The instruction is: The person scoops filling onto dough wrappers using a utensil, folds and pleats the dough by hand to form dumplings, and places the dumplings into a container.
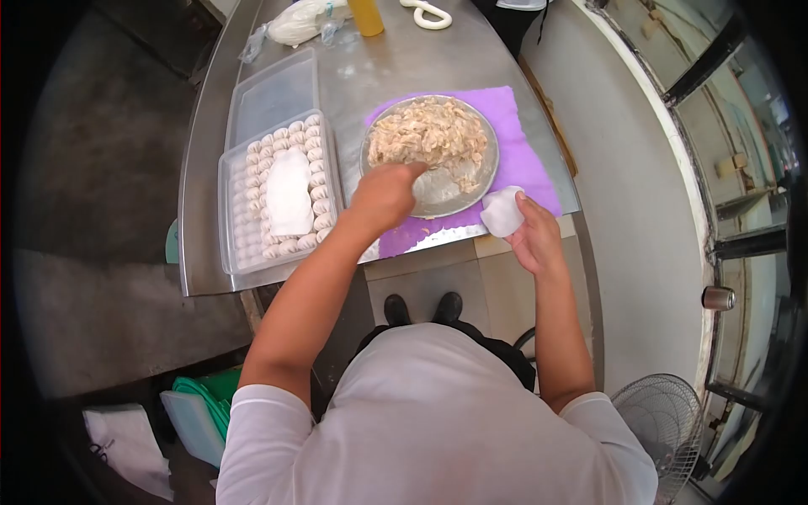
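Observation:
My left hand [387, 195] is closed at the near left rim of a round metal tray [492, 156], its fingertips by the filling. What it holds, if anything, is hidden beneath the fingers. Pale, chunky filling [429, 130] is heaped toward the tray's far side, leaving smeared metal at the near side. To the right of the tray, my right hand [536, 236] grips a thin round dough wrapper [502, 211] by its edge. At the left, pleated dumplings [320, 192] sit in rows in a clear plastic box [227, 227], partly covered by a white sheet [289, 195].
A purple cloth [513, 126] lies under the tray on the steel table [353, 76]. Farther back are a yellow bottle [367, 17], a plastic bag [296, 23] and a white ring-shaped piece [427, 13]. A person [509, 21] stands beyond. A fan [661, 421] is at lower right.

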`<state>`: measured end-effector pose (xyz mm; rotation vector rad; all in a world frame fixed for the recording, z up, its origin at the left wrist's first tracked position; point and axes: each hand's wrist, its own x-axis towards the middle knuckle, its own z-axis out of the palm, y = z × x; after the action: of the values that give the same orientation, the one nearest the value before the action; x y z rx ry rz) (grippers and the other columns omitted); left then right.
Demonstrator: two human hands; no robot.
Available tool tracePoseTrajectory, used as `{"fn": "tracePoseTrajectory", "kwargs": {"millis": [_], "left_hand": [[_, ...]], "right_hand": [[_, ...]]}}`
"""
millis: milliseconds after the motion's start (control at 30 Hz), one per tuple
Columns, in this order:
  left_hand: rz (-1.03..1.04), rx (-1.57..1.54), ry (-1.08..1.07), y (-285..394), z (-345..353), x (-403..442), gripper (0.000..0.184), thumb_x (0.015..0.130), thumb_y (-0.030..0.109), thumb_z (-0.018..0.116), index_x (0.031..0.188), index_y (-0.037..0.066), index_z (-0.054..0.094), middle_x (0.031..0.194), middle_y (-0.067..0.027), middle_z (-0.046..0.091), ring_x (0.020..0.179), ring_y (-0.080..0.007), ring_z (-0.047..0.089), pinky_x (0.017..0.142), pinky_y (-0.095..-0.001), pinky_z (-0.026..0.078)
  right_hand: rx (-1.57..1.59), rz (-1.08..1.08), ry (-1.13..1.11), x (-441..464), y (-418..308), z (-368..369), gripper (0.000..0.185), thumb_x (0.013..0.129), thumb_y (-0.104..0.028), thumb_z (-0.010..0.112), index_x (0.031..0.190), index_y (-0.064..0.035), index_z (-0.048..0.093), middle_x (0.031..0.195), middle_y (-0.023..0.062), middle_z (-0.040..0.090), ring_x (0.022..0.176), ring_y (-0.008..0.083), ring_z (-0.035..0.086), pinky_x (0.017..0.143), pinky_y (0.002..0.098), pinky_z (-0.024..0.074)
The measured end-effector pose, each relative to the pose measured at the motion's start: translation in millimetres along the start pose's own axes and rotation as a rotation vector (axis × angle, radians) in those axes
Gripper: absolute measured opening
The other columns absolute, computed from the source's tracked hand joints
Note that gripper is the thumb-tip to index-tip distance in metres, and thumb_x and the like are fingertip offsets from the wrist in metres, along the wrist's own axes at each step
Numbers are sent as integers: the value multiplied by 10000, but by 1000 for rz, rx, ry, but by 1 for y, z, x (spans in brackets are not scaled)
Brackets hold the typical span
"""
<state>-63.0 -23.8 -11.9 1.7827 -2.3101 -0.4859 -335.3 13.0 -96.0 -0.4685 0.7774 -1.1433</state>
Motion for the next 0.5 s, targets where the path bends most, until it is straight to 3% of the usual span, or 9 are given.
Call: {"fn": "tracePoseTrajectory", "kwargs": {"millis": [100, 167, 300, 400, 500], "left_hand": [[33, 49, -31, 11, -7, 9, 456, 835, -35, 545, 1242, 91, 707, 1083, -234, 712, 1061, -382, 667, 918, -459, 516], [100, 125, -236, 6, -22, 8, 478, 821, -46, 541, 1256, 77, 695, 1072, -241, 710, 1056, -387, 668, 925, -457, 516], [-6, 28, -269, -4, -30, -4, 490, 801, -51, 540, 1246, 74, 701, 1092, -236, 709, 1072, -384, 668, 938, -458, 519], [-8, 22, -125, -14, -4, -14, 433, 833, -35, 542, 1218, 61, 713, 1076, -244, 710, 1057, -398, 670, 926, -466, 522], [71, -47, -205, -13, -8, -25, 408, 850, -30, 534, 1210, 47, 711, 1061, -257, 708, 1027, -412, 676, 913, -474, 526]], "right_hand": [[-32, 16, 4, 3, 2, 7, 369, 1079, -243, 493, 1279, 61, 553, 1220, 166, 662, 1111, 270, 678, 980, 438, 553], [-7, 7, 28, 1, 1, 12, 318, 1071, -221, 514, 1231, 47, 573, 1155, 126, 667, 1030, 216, 680, 924, 370, 553], [-11, 13, 31, -1, 2, 10, 320, 1067, -225, 522, 1234, 44, 571, 1156, 125, 667, 1034, 214, 677, 921, 377, 553], [-13, 25, 33, 1, 7, 10, 328, 1063, -231, 533, 1237, 44, 568, 1159, 127, 666, 1038, 215, 675, 923, 382, 553], [-15, 15, 13, 5, 9, 8, 387, 1073, -240, 504, 1290, 79, 540, 1220, 171, 658, 1122, 276, 670, 988, 452, 550]]}}
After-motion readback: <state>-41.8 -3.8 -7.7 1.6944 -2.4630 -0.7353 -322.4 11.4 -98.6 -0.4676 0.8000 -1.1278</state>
